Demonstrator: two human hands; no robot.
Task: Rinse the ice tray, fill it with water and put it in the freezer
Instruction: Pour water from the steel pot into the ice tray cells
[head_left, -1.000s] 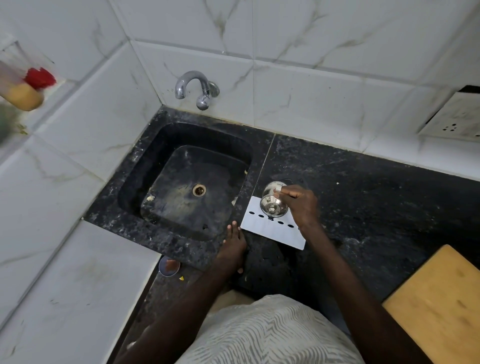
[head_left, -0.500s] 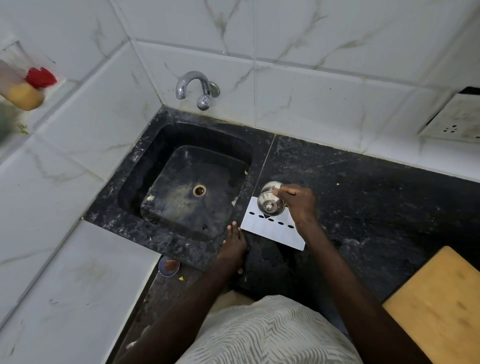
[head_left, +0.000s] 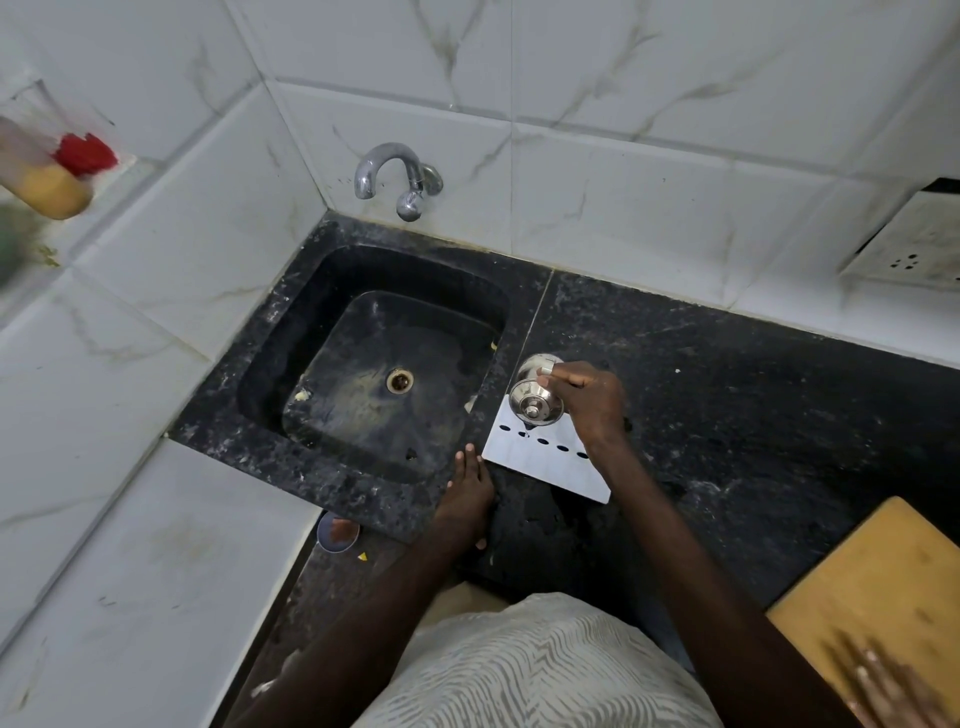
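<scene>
While right hand grips cup, tray beneath

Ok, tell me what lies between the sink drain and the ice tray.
Head view: from the drain, only the bare sink basin, then a narrow strip of black granite counter up to the white ice tray. No loose object lies there.

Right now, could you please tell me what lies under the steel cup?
The white ice tray lies on the black counter under the tilted steel cup, which the right hand holds. The cup and hand cover the tray's far end.
</scene>
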